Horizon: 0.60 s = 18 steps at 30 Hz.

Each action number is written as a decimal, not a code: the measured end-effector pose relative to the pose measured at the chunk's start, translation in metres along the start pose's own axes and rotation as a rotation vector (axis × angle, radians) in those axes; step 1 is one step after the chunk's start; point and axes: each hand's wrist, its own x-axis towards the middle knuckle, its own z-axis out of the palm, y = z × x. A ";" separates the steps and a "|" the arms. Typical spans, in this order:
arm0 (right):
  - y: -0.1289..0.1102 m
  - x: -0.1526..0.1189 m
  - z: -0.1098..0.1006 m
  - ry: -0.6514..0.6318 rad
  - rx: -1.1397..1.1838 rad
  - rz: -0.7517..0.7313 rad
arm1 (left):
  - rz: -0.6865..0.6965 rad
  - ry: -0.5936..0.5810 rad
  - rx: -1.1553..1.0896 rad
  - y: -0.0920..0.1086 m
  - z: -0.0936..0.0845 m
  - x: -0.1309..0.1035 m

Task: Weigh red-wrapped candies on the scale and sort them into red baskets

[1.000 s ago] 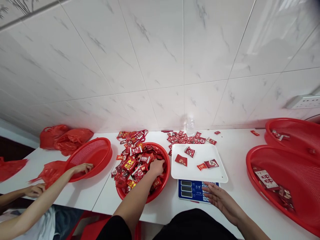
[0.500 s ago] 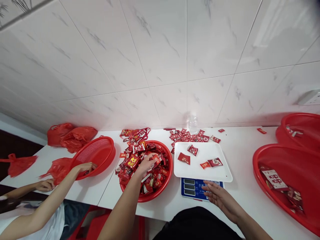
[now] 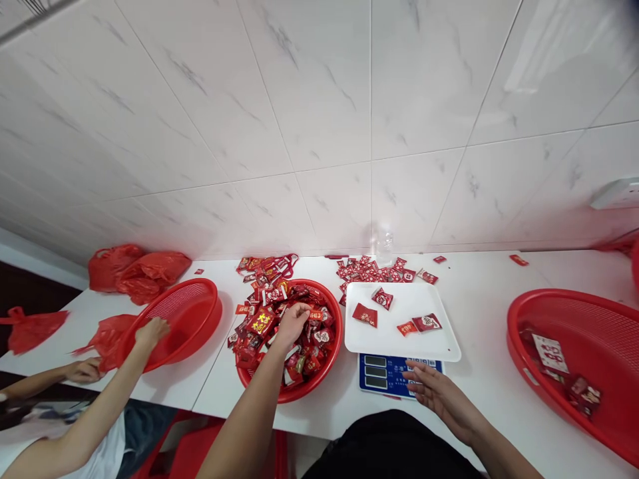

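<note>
"Read twelve o'clock as the wall (image 3: 319,133) side. What are you holding?"

"I'm pinching a small orange-red packet (image 3: 315,315) in my left hand (image 3: 291,324); thumb and fingertips are sitting nearly together, with just that one showing between them."

"Where is it sitting?"

"Toward one o'clock inside the red basket (image 3: 340,329), right at the heap of packets (image 3: 262,321). Whether it's touching the heap, I'm not managing to tell."

"How far along are things looking?"

"Nearer a start than a finish, I'm judging. Four packets (image 3: 365,315) are lying on the white tray (image 3: 369,338), at three o'clock from my basket, while the bulk is filling the basket and spilling past its rim toward ten o'clock."

"And your other grip?"

"My right hand (image 3: 438,396) is hovering at five o'clock from the tray, by the blue scale (image 3: 394,377). Its fingers are standing loosely apart, and I'm seeing nothing in them; I'm not able to tell if they're touching the keys."

"Farther out?"

"Small packets (image 3: 367,271) are lying scattered at eleven o'clock from the tray. Between three and four, a larger basket (image 3: 599,346) is holding a few items. Around nine, a co-worker's hand (image 3: 152,330) is hanging over another basket (image 3: 187,316)."
</note>
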 end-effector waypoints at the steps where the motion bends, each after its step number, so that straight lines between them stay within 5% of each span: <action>1: 0.000 0.000 0.000 -0.002 0.000 -0.003 | 0.020 -0.037 0.064 0.001 0.003 0.000; 8: 0.000 -0.003 0.005 0.021 -0.007 -0.003 | 0.184 -0.364 0.799 -0.001 0.035 -0.017; 13: 0.000 -0.004 0.009 0.077 -0.019 -0.008 | 0.177 -0.305 0.925 -0.010 0.057 -0.020; 18: 0.001 -0.004 0.007 0.071 -0.017 -0.010 | 0.072 -0.244 0.904 -0.008 0.055 -0.011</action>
